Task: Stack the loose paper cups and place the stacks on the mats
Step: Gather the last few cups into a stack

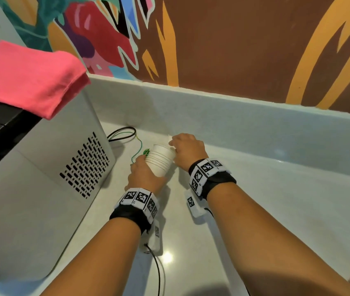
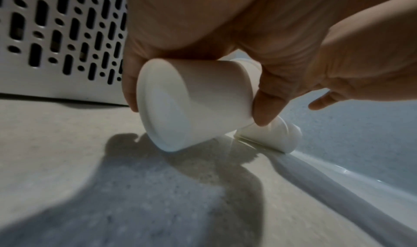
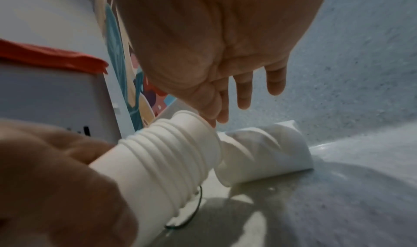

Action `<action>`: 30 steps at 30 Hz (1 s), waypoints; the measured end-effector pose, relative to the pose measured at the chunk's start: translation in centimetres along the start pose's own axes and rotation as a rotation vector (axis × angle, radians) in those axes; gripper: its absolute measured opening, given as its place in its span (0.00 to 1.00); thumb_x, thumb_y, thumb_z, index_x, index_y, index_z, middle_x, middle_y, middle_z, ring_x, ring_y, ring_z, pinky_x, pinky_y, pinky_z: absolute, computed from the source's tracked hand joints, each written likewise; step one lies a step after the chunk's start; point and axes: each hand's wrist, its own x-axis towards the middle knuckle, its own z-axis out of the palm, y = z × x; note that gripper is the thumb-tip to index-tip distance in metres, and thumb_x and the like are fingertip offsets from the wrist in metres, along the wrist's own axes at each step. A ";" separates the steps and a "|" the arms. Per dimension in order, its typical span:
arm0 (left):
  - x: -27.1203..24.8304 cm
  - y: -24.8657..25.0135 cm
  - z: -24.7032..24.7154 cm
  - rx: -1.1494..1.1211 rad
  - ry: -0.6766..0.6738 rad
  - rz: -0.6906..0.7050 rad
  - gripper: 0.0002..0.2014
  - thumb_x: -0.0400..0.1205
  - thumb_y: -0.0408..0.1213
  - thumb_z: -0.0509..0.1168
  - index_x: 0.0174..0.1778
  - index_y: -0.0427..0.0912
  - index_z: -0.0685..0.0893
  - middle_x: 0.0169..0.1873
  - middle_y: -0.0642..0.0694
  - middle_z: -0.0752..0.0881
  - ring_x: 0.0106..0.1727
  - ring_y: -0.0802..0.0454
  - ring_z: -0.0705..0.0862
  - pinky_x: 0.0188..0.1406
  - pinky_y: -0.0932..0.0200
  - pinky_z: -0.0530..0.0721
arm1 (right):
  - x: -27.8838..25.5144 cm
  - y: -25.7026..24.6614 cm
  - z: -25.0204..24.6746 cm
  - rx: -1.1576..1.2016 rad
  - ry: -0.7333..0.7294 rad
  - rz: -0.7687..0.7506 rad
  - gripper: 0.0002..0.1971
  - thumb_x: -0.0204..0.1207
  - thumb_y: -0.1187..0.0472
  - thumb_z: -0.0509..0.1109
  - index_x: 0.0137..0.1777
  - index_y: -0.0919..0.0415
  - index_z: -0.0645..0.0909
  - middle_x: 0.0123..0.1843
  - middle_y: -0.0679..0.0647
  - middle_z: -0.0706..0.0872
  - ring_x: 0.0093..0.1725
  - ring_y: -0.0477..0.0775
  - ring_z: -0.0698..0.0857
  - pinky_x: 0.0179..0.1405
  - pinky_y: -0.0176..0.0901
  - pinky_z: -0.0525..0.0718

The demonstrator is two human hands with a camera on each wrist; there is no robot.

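A loose cup lies on its side on the bench against the back wall, its long axis along that wall. Just beside it, the tilted stack of cups points its open mouth toward it, gripped by the left hand. The right hand is nearer, directly above, fingers straight, empty. Head view hides most of the loose cup; no mats show.

legible text: none | white paper cup stack: plain, no print | black-and-white square-pattern marker tags on wristbands: coded patterns only, tiny characters beside them too small to read | grey vented appliance side: no label visible
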 end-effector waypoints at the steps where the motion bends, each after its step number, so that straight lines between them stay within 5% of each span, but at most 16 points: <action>1: 0.2 -0.2 0.0 0.012 0.000 -0.005 0.45 0.65 0.51 0.77 0.75 0.50 0.62 0.65 0.43 0.74 0.62 0.37 0.79 0.62 0.36 0.79 | 0.3 0.1 0.5 -0.042 -0.005 -0.018 0.25 0.77 0.64 0.64 0.73 0.47 0.74 0.78 0.49 0.69 0.78 0.57 0.64 0.73 0.57 0.65; 7: 0.8 -1.5 -0.1 0.052 -0.004 -0.018 0.42 0.66 0.48 0.77 0.73 0.50 0.64 0.63 0.43 0.74 0.62 0.38 0.79 0.61 0.36 0.79 | 1.1 0.5 2.6 -0.191 -0.070 -0.057 0.27 0.79 0.59 0.66 0.76 0.40 0.67 0.84 0.57 0.55 0.80 0.67 0.57 0.76 0.66 0.62; 14: 1.2 -2.0 0.0 0.134 -0.039 -0.029 0.41 0.66 0.41 0.77 0.73 0.51 0.64 0.62 0.44 0.73 0.63 0.39 0.78 0.62 0.36 0.79 | 0.3 0.4 1.8 -0.315 0.059 -0.011 0.20 0.73 0.68 0.68 0.64 0.54 0.74 0.83 0.58 0.54 0.68 0.66 0.68 0.52 0.54 0.79; 18: 0.8 -1.7 0.1 0.179 -0.056 -0.023 0.40 0.66 0.40 0.77 0.72 0.51 0.65 0.62 0.43 0.74 0.63 0.38 0.78 0.62 0.35 0.79 | -0.7 0.4 -0.6 -0.233 0.127 -0.030 0.16 0.74 0.72 0.65 0.60 0.61 0.77 0.77 0.57 0.65 0.65 0.64 0.73 0.52 0.53 0.78; 23: -0.1 -1.1 0.3 0.120 -0.076 0.021 0.39 0.59 0.42 0.76 0.67 0.52 0.70 0.60 0.45 0.78 0.58 0.38 0.82 0.58 0.36 0.82 | -2.8 0.5 -4.2 0.065 0.305 -0.005 0.04 0.80 0.64 0.64 0.53 0.59 0.77 0.52 0.57 0.83 0.50 0.60 0.81 0.42 0.48 0.77; 27: -1.6 0.6 0.2 -0.050 -0.063 0.152 0.27 0.60 0.38 0.74 0.55 0.47 0.77 0.52 0.43 0.82 0.44 0.44 0.84 0.44 0.50 0.85 | -5.2 0.6 -5.6 0.375 0.272 0.145 0.02 0.82 0.60 0.62 0.48 0.55 0.74 0.41 0.54 0.84 0.41 0.57 0.81 0.38 0.47 0.78; 30: -3.0 2.3 0.4 -0.136 -0.068 0.270 0.29 0.62 0.32 0.77 0.59 0.42 0.77 0.51 0.43 0.81 0.44 0.46 0.83 0.37 0.57 0.79 | -7.2 0.7 -5.9 0.473 0.217 0.178 0.04 0.83 0.60 0.61 0.50 0.56 0.78 0.42 0.56 0.85 0.43 0.58 0.83 0.45 0.48 0.83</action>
